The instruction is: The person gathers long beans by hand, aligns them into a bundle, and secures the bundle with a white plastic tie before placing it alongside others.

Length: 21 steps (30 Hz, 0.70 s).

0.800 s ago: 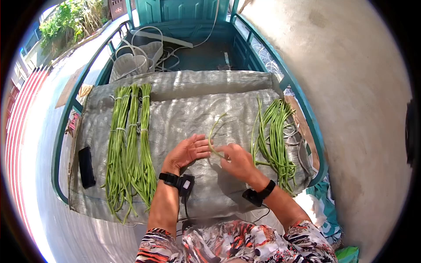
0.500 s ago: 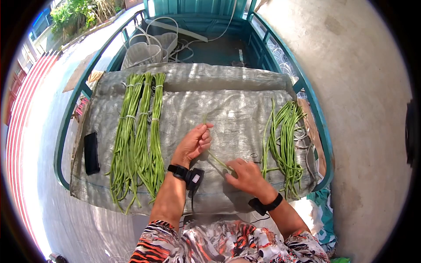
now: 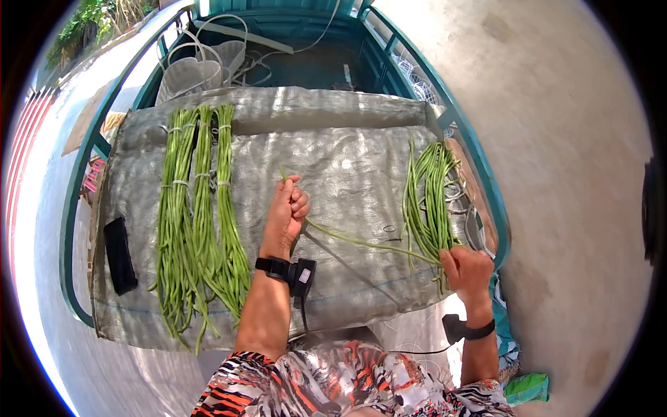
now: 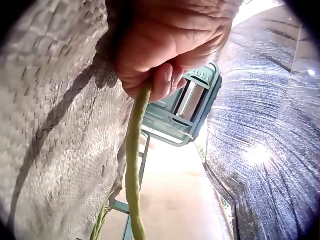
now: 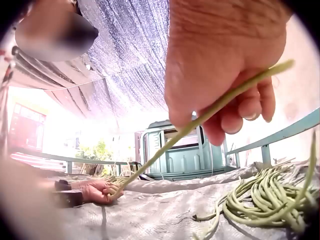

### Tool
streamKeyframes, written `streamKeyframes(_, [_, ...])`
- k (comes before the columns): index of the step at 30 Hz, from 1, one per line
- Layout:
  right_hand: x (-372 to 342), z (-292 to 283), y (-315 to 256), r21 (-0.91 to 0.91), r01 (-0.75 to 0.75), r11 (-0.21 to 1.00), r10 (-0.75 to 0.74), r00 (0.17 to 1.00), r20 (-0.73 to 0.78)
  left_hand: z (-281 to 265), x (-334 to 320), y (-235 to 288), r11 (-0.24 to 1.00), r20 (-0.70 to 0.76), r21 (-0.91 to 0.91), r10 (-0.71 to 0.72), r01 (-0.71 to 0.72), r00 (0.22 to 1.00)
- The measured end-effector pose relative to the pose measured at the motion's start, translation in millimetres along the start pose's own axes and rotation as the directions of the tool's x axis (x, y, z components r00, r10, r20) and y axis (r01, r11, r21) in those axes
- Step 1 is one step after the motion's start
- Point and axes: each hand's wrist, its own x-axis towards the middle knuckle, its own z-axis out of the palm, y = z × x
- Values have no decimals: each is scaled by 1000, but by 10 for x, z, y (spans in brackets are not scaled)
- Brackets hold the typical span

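One long green bean [image 3: 361,241] is stretched between the two hands above the grey woven sheet [image 3: 333,167]. The left hand [image 3: 285,212] grips one end, its fingers curled round it; a short tip sticks out above. Near the other end, the right hand [image 3: 467,271] pinches the bean beside a loose pile of beans [image 3: 429,194]. In the right wrist view the bean [image 5: 200,120] passes under the right hand [image 5: 225,75], its tip free beyond. The left wrist view has the bean [image 4: 132,170] hanging from the left hand [image 4: 170,55].
Several tied bean bundles [image 3: 201,208] lie on the left of the sheet, with a black phone [image 3: 120,256] beside them. White baskets [image 3: 191,75] stand in the teal cart bed behind. A teal rail [image 3: 479,167] runs along the right side.
The right hand has moved right, to the near end of the loose pile, drawing the bean out nearly straight. The left hand has closed round the bean's other end. The head view has shifted.
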Motion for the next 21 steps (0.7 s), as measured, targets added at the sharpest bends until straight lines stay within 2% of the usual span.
streamKeyframes(1, [19, -50, 102, -64, 33, 997, -32, 999, 10, -20, 5, -7, 1000, 3, -21, -3, 3, 1000])
streamKeyframes(2, [50, -142, 149, -124, -19, 992, 38, 988, 148, -50, 17, 12, 999, 6, -39, -2, 3, 1000])
streamKeyframes(5, [301, -65, 270, -156, -33, 987, 33, 999, -2, 18, 5, 17, 999, -17, -39, -28, 27, 999])
streamKeyframes(8, [660, 310, 354, 64, -122, 990, 122, 992, 7, -5, 27, 47, 996, 1, -32, -82, 82, 997])
streamKeyframes(10, [946, 795, 440, 58, -98, 994, 101, 993, -62, -74, 35, 37, 993, 44, 2, -115, 115, 992])
streamKeyframes(12, [1219, 1162, 445, 118, -130, 984, 133, 991, -25, -105, 43, 45, 994, 79, 7, -112, 112, 991])
streamKeyframes(14, [1472, 1538, 434, 107, -283, 953, 283, 959, 19, -104, 32, 45, 994, 83, 14, -113, 113, 990])
streamKeyframes(17, [1772, 1656, 342, 61, -488, 871, 481, 871, 105, -77, 27, 31, 993, 47, 17, -114, 113, 992])
streamKeyframes(21, [1870, 2039, 616, 87, -538, 839, 514, 834, 202, -11, -12, 42, 992, 14, 6, -126, 126, 992])
